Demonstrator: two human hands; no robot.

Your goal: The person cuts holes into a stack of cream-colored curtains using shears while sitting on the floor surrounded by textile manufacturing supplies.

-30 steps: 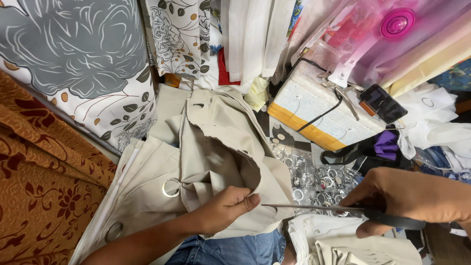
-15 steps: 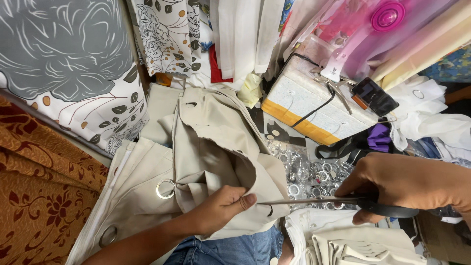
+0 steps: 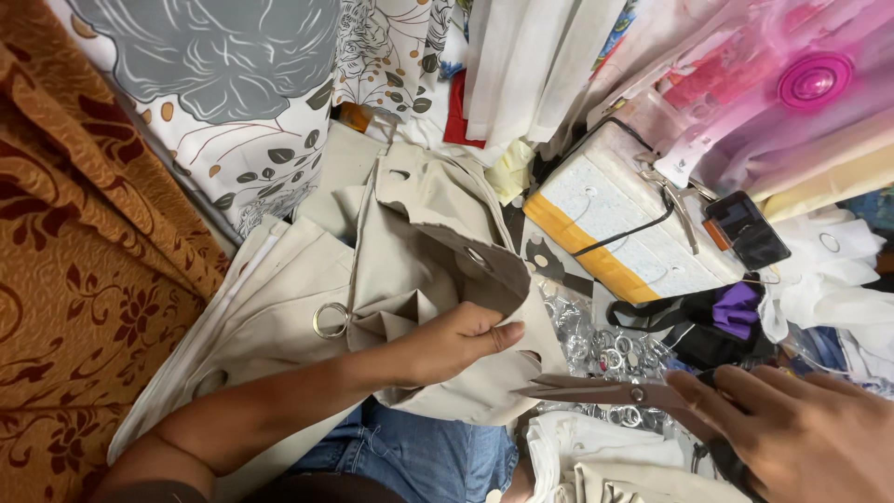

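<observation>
A beige curtain cloth (image 3: 279,307) with metal eyelet rings (image 3: 330,320) lies folded over my lap. My left hand (image 3: 453,340) pinches a folded edge of this cloth near a cut hole. My right hand (image 3: 801,438) holds a pair of scissors (image 3: 605,391) by the dark handles at the lower right. The scissor blades point left towards the cloth edge, their tips just right of my left thumb, close to the cloth.
A pile of loose silver eyelet rings (image 3: 605,349) lies on the floor. Behind it sit a white foam block (image 3: 615,219) with a yellow edge, a dark phone (image 3: 747,230), a black-and-purple bag (image 3: 722,321), an orange patterned cloth (image 3: 84,261) at left and hanging fabrics.
My left hand has shifted its grip along the cloth edge. The scissors have drawn back slightly to the right, and the view has moved closer.
</observation>
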